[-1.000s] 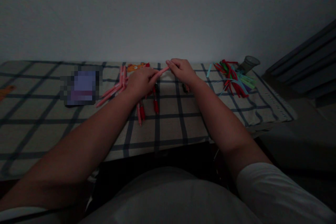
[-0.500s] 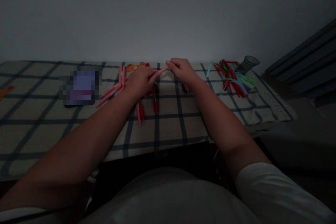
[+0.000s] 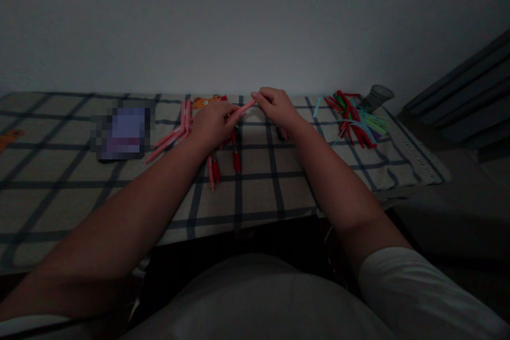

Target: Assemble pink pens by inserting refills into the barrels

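Observation:
Both my hands hold one pink pen (image 3: pixel 245 108) above the checked tablecloth (image 3: pixel 59 180). My left hand (image 3: pixel 213 123) is closed round its lower part. My right hand (image 3: pixel 275 106) pinches its upper end. Under and beside my hands lie several more pens: pink ones (image 3: pixel 175 130) to the left, red ones (image 3: pixel 215 167) just in front.
A heap of coloured strips (image 3: pixel 356 117), red, green and blue, lies at the right end of the table beside a small jar (image 3: pixel 376 96). A blurred purple object (image 3: pixel 124 132) sits to the left. An orange bear print (image 3: pixel 205 101) shows at the back. The table edge runs close to my lap.

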### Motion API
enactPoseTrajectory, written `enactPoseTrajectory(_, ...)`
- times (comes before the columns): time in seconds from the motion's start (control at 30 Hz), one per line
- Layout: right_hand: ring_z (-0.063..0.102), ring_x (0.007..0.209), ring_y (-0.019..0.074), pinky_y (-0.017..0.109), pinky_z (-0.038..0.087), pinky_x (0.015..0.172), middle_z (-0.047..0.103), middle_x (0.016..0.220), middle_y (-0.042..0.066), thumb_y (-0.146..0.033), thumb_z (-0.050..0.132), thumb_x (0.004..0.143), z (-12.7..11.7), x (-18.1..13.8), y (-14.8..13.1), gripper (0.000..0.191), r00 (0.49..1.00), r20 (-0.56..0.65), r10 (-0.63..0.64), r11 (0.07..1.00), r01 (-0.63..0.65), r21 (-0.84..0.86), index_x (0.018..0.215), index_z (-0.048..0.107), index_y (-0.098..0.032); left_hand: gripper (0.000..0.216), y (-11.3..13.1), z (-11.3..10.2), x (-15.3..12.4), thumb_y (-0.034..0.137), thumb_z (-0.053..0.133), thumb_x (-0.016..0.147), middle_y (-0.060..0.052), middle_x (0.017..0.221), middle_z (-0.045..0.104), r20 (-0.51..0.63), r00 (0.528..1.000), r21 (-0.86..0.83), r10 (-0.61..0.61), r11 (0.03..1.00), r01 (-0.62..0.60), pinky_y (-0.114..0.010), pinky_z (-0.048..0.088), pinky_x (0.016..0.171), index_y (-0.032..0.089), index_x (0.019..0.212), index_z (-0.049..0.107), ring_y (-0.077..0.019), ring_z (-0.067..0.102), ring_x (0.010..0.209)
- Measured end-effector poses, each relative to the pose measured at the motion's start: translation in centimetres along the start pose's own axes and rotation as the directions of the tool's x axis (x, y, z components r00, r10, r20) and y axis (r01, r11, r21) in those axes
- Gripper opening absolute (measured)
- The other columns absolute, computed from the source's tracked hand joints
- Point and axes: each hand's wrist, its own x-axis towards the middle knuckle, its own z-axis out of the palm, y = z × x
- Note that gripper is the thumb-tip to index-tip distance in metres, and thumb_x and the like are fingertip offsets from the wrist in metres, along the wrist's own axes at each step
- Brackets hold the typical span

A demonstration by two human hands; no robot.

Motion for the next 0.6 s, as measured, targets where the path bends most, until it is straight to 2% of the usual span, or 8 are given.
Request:
enactPoseTrajectory(0.3, 0.046, 0.078, 0.0199, 0.036, 0.039, 0.075, 0.043, 0.073, -0.001, -0.087, 0.046, 0.111, -0.1, 0.0, 1.1, 0.069, 1.000, -0.011, -0.016, 1.000, 0.016, 0.021, 0.076, 0.045, -0.027, 0.051, 0.3, -0.3, -0.2, 0.057, 0.052, 0.115, -0.011, 0.103, 0.085, 0.019, 1.000, 0.002, 0.005, 1.000, -0.005, -0.039, 0.047, 0.081, 0.025, 0.130, 0.089, -0.0290, 0.072, 0.095)
enactPoseTrajectory(0.43, 0.050, 0.080, 0.0212, 0.036, 0.046, 0.078, 0.046, 0.075, 0.000, -0.093, 0.044, 0.108, -0.3, 0.2, 1.7, 0.072, 0.996, -0.085, 0.033, 0.997, -0.026, 0.077, 0.077, 0.045, -0.028, 0.049, 0.5, -0.3, -0.2, 0.052, 0.053, 0.115, -0.011, 0.104, 0.084, 0.027, 1.000, 0.014, -0.013, 1.000, 0.013, -0.040, 0.048, 0.084, 0.023, 0.131, 0.089, -0.0298, 0.072, 0.097)
enactPoseTrajectory(0.6, 0.056, 0.079, 0.0214, 0.039, 0.056, 0.083, 0.048, 0.074, 0.000, -0.096, 0.043, 0.105, -0.8, 0.5, 2.5, 0.073, 0.968, -0.212, 0.135, 0.982, -0.101, 0.161, 0.077, 0.046, -0.029, 0.045, 0.5, -0.2, -0.3, 0.050, 0.056, 0.113, -0.009, 0.099, 0.083, 0.006, 1.000, 0.003, 0.003, 1.000, -0.003, -0.039, 0.047, 0.082, 0.023, 0.124, 0.090, -0.0282, 0.071, 0.092)
